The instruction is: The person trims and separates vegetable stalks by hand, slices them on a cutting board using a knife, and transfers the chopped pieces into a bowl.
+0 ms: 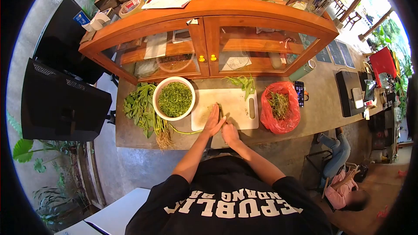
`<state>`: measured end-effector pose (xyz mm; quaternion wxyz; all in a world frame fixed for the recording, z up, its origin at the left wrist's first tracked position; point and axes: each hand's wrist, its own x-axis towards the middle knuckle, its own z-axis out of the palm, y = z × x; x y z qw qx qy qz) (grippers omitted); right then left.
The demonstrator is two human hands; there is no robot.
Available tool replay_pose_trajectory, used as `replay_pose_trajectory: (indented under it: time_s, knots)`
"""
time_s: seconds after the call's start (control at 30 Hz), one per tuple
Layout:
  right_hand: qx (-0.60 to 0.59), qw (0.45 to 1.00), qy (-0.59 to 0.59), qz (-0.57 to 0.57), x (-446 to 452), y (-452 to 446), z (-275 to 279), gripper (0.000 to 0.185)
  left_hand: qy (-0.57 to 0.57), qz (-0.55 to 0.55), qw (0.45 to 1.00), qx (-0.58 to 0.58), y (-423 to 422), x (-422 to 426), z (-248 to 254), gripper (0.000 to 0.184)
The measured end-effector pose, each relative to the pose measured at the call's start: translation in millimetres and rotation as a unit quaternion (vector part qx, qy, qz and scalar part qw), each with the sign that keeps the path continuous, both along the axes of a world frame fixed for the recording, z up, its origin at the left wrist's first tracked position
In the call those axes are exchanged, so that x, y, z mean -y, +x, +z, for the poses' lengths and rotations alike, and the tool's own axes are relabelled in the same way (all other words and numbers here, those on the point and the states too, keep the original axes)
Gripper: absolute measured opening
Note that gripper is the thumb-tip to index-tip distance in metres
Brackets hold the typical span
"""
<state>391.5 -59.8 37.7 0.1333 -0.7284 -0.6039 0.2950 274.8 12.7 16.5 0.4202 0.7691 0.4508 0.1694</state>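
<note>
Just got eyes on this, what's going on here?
A person is working at a white cutting board: the left hand extends over it, the right hand curls beside it, its grip unclear. Left of the board sit a bowl of chopped greens and uncut, rooted greens; right, a red bag of stems.

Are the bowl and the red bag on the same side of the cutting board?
No, the bowl is left of the cutting board, the red bag right of it.

Kitchen-like workspace; cutting board (pixel 204 100), chopped greens (pixel 175 99), wooden cabinet (pixel 208 11)
</note>
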Motion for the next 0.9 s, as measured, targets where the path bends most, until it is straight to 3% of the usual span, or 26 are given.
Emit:
replay_pose_trajectory:
  time_s: [0.07,0.13,0.23,0.3,0.47,0.57,0.63,0.83,0.9]
  knots:
    - [-0.02,0.999,-0.048,0.005,-5,-6,1,0.023,-0.033,-0.015,0.998,0.055,3,2,-7,0.078]
    - [-0.124,0.991,-0.043,-0.034,-10,-9,6,0.021,-0.043,-0.021,0.997,0.057,3,-1,-6,0.081]
    - [-0.172,0.984,-0.021,-0.039,-11,-11,29,0.022,-0.089,-0.03,0.994,0.054,5,-5,7,0.084]
    - [-0.177,0.983,0.013,-0.048,-10,-12,4,0.022,-0.153,-0.027,0.987,0.05,5,-5,20,0.087]
    - [-0.218,0.972,0.059,-0.067,-6,-9,-5,0.021,-0.161,-0.03,0.986,0.041,6,-6,23,0.096]
    - [-0.282,0.953,-0.012,-0.108,-5,-11,5,0.021,-0.154,-0.023,0.987,0.043,4,-6,29,0.096]
    - [-0.304,0.945,0.069,-0.103,-4,-16,-3,0.022,-0.148,-0.018,0.987,0.054,1,-6,39,0.097]
    - [-0.307,0.945,0.071,-0.087,-5,-22,5,0.021,-0.147,-0.005,0.988,0.054,-8,-8,49,0.095]
    - [-0.309,0.942,0.101,-0.078,-9,-26,26,0.021,-0.094,-0.001,0.991,0.095,-14,-7,60,0.092]
